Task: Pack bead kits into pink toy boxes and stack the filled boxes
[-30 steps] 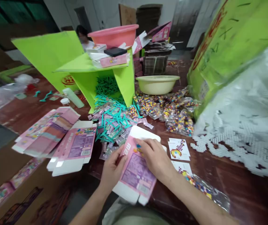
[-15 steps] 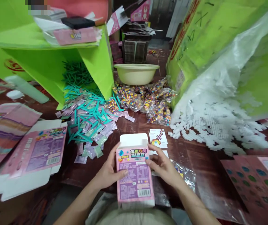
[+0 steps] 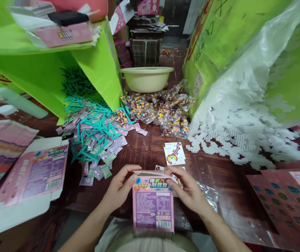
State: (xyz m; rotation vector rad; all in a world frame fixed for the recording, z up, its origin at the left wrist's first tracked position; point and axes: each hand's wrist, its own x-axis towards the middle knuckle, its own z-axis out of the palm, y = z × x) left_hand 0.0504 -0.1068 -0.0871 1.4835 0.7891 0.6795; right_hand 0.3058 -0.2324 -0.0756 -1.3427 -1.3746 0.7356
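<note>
A pink printed carton (image 3: 153,206) stands upright just in front of my body, its purple back panel and barcode facing me. My left hand (image 3: 118,190) grips its left top corner and my right hand (image 3: 188,190) grips the right top corner, fingers on the folded top flap. Small pattern cards (image 3: 175,154) lie on the brown table (image 3: 150,148) just beyond the carton. A clear bag of coloured beads (image 3: 207,196) lies under my right wrist.
Flat pink cartons (image 3: 31,175) lie at the left. Teal plastic tools and small sachets (image 3: 94,134) spill from a green cardboard box (image 3: 97,70). Bead bags (image 3: 165,112) sit before a cream basin (image 3: 147,78). White pegboards (image 3: 239,140) pour from a large bag at right.
The carton's top flap, open and pointing away half a second ago, is now folded down. The carton has come closer and more upright. My view has tilted down.
</note>
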